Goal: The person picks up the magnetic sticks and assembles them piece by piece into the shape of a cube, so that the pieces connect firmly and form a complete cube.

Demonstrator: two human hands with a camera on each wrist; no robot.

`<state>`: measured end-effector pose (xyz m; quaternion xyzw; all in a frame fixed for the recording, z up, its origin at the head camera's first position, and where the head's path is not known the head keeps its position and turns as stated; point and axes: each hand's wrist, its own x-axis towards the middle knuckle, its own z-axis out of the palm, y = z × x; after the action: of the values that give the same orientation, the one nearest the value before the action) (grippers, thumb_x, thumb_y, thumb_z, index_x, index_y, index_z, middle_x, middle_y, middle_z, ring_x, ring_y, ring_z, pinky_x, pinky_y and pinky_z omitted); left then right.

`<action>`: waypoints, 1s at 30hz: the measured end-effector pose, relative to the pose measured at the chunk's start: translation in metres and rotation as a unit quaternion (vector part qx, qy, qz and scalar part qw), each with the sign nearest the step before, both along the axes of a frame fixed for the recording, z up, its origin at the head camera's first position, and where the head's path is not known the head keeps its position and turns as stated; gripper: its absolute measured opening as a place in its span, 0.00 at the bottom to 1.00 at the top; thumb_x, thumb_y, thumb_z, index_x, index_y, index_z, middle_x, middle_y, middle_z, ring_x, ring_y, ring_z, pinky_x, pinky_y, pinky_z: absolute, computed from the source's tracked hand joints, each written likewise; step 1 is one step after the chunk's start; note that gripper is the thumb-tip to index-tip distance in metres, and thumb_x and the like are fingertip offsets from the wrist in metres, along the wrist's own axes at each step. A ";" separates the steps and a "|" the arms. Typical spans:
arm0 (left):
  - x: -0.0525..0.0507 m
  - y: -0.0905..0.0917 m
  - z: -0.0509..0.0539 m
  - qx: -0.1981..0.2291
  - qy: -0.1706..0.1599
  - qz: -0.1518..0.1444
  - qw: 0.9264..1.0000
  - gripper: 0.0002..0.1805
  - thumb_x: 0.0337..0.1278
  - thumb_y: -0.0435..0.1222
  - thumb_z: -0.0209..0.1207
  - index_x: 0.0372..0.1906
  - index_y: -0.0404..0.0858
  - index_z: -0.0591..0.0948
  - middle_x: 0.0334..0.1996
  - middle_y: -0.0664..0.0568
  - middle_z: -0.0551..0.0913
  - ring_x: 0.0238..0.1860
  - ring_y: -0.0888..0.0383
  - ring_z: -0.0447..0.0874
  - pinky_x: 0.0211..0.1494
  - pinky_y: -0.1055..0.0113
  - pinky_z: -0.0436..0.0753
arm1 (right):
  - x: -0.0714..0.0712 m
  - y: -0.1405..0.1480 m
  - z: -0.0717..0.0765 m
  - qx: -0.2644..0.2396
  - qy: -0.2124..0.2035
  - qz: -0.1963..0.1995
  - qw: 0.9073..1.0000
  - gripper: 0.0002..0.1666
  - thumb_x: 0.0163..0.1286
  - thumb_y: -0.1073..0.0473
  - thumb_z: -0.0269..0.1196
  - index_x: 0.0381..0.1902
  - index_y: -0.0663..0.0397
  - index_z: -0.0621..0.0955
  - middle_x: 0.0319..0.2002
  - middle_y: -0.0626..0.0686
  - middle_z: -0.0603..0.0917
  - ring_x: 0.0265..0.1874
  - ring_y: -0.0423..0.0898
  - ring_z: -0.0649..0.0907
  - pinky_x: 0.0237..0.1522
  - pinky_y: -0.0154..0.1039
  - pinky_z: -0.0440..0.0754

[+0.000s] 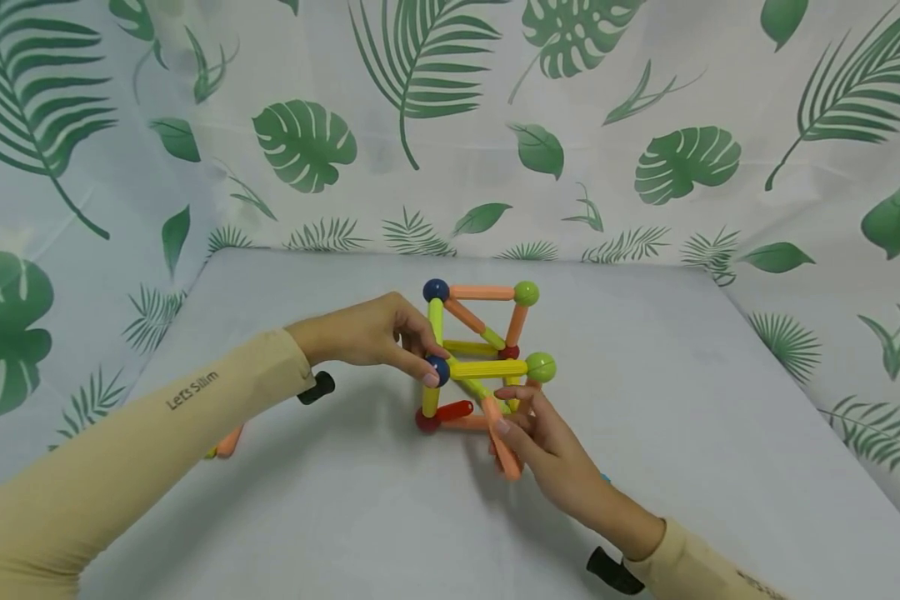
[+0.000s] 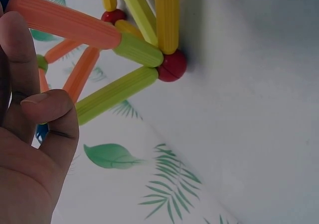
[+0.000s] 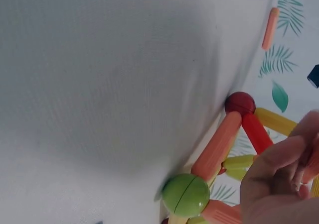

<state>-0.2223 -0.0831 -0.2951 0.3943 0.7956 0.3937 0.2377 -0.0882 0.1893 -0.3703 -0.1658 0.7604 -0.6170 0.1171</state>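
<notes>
A cube-like frame of coloured rods and balls stands on the table. My left hand (image 1: pixel 378 333) pinches the dark blue ball (image 1: pixel 439 372) at its near upper left corner. From that ball a yellow rod (image 1: pixel 487 369) runs across to a light green ball (image 1: pixel 542 367). My right hand (image 1: pixel 558 454) holds an orange rod (image 1: pixel 504 450) slantwise before the near side, its upper end close to a yellow-green diagonal. A short red rod (image 1: pixel 453 410) sticks out from the low red ball (image 1: pixel 427 419). In the right wrist view, fingers hide part of the held rod.
Behind, the frame's far side carries another blue ball (image 1: pixel 436 290) and a green ball (image 1: pixel 527 293). A loose orange rod (image 1: pixel 228 442) lies partly hidden by my left forearm. A small blue piece (image 1: pixel 605 478) shows beside my right wrist. Leaf-patterned cloth (image 1: pixel 450 200) borders the table.
</notes>
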 end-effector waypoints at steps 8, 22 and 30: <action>0.000 0.000 0.001 -0.001 0.005 -0.003 1.000 0.15 0.49 0.42 0.77 0.44 0.44 0.91 0.32 0.55 0.89 0.36 0.53 0.84 0.44 0.59 0.80 | -0.003 0.006 0.002 -0.050 -0.060 0.043 0.996 0.14 0.84 0.61 0.42 0.55 0.67 0.69 0.41 0.66 0.77 0.29 0.50 0.83 0.34 0.39 0.82; 0.002 0.001 0.004 -0.002 0.008 -0.004 1.000 0.15 0.49 0.43 0.77 0.43 0.44 0.91 0.31 0.55 0.89 0.37 0.53 0.84 0.44 0.59 0.80 | -0.008 0.005 -0.005 -0.054 -0.064 0.022 0.996 0.23 0.82 0.55 0.52 0.69 0.60 0.67 0.45 0.66 0.77 0.38 0.52 0.83 0.39 0.40 0.81; 0.002 0.002 0.003 -0.001 0.004 -0.006 1.000 0.16 0.48 0.43 0.78 0.43 0.44 0.91 0.27 0.53 0.86 0.31 0.54 0.80 0.35 0.64 0.76 | -0.008 -0.001 -0.008 -0.053 -0.059 -0.007 0.997 0.29 0.84 0.53 0.47 0.74 0.64 0.63 0.48 0.61 0.82 0.37 0.49 0.85 0.40 0.40 0.82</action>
<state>-0.2205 -0.0814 -0.2918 0.4004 0.7946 0.3900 0.2371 -0.0959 0.1883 -0.3786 -0.1299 0.7193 -0.6660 0.1489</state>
